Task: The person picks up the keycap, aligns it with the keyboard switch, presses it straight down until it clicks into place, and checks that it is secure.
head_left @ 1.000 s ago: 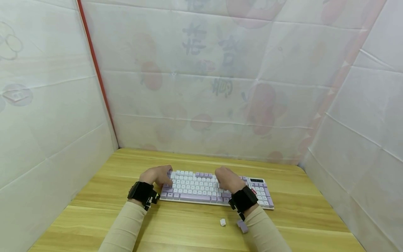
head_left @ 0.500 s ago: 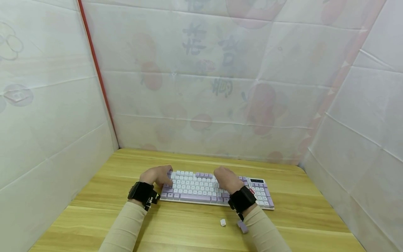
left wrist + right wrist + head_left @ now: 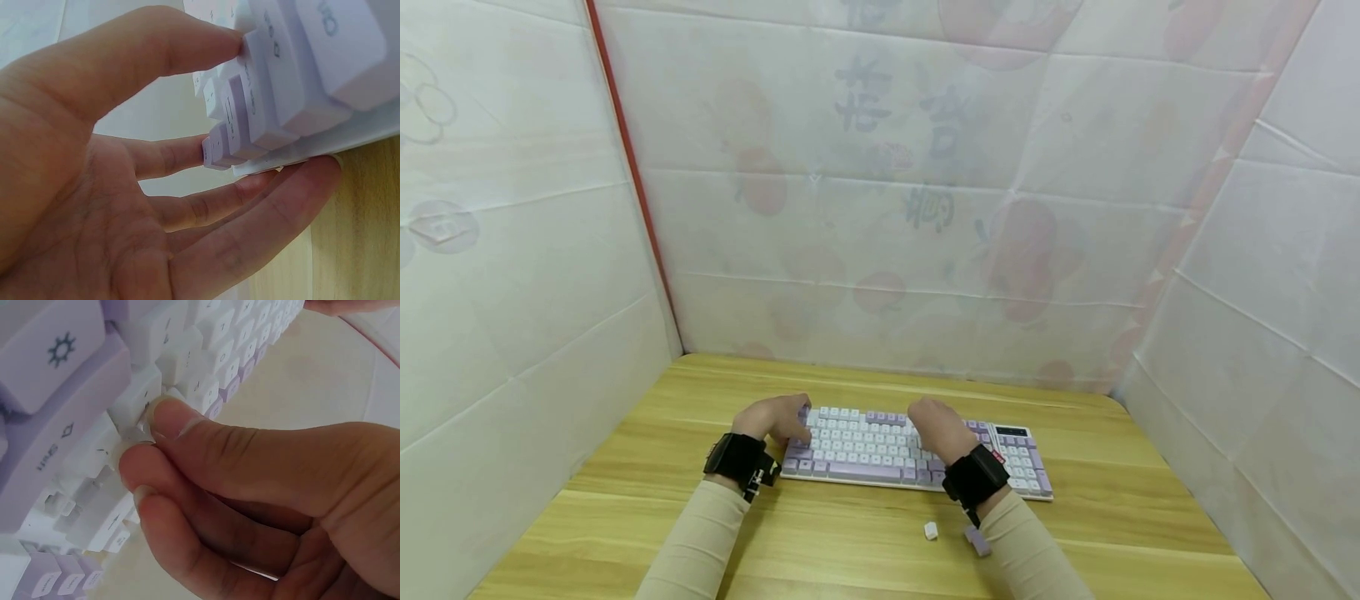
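A white and purple keyboard [image 3: 865, 450] lies on the table. At its left end, my left hand [image 3: 775, 417] holds it; in the left wrist view the thumb [image 3: 206, 47] rests on the purple keys and the other fingers reach along the side and lower edge. My right hand [image 3: 942, 429] is over the right part of the main key block. In the right wrist view its thumb and forefinger pinch a small whitish keycap [image 3: 133, 433], mostly hidden by the fingertips. Bare switches [image 3: 57, 504] show among the keys close by.
On the table [image 3: 820, 550] in front of the keyboard lie a loose white keycap [image 3: 931, 531] and purple keycaps [image 3: 978, 542] beside the right sleeve. A pale printed cloth [image 3: 880, 208] encloses the table at the back and both sides.
My right hand has shifted slightly to the left over the keys. The left hand, the keyboard and the loose keycaps stay where they were.
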A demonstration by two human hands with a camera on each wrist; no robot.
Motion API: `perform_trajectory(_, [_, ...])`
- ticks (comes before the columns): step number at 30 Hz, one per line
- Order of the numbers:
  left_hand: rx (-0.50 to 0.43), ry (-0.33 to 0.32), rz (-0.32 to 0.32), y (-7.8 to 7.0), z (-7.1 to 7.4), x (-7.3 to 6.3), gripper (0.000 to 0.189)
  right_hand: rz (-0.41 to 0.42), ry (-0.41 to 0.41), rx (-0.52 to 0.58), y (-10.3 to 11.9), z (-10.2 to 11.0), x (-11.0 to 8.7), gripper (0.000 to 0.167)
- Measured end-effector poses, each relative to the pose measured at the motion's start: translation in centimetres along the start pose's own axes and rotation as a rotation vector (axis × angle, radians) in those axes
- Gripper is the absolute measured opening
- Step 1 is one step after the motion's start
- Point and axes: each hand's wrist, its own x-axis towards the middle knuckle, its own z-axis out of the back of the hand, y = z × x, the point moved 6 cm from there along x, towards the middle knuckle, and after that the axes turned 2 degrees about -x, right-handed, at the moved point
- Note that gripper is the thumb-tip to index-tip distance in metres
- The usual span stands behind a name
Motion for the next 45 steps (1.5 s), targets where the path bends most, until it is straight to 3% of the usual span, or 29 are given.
perform_trajectory(9, [-0.014,-0.002,-0.005,0.1,0.0,0.1,0.049,0.003,0.026,-0.003,-0.2,0.0,0.2,0.031])
perform_trajectory(15, [0.001,-0.009,-0.005,0.1,0.1,0.1,0.049,-0.001,0.049,0.040,-0.5,0.0,0.2,0.059])
perform_trajectory(19, [0.012,-0.012,-0.003,0.1,0.1,0.2,0.050,0.024,0.038,0.061,-0.5,0.1,0.2,0.067])
perform_trajectory(41, [0.003,-0.010,0.000,0.0,0.1,0.0,0.050,0.108,-0.010,0.192,-1.2,-0.3,0.6,0.057])
perform_trajectory(45, [0.007,-0.013,-0.005,0.0,0.1,0.1,0.049,0.102,-0.009,0.227,-1.7,-0.6,0.5,0.039])
